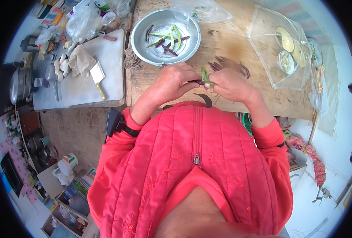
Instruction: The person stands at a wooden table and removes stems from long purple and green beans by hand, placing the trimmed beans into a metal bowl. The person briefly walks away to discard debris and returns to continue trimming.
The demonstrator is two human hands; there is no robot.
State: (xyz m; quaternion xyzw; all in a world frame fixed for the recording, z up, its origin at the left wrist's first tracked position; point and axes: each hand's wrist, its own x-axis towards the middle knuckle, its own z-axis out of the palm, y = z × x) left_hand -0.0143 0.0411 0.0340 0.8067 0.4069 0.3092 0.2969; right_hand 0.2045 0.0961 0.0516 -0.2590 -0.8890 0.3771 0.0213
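My left hand [174, 78] grips a dark purple bean pod [198, 82] above the table's near edge. At the pod's other end, my right hand [231, 84] pinches the tip together with a green leaf [205, 74]. Just beyond my hands stands a metal basin [135, 44] with several green pods [172, 37] and dark purple pods [170, 50] in it. More purple pods [216, 66] lie on the wooden table behind my right hand, which partly hides them.
A clear plastic bag [199, 12] overlaps the basin's far rim. At right, a mesh food cover [262, 53] stands over dishes. On the left, a cleaver [98, 74] and a cloth [81, 59] lie on a white board [113, 59]. A grey rag [132, 59] sits beside the basin.
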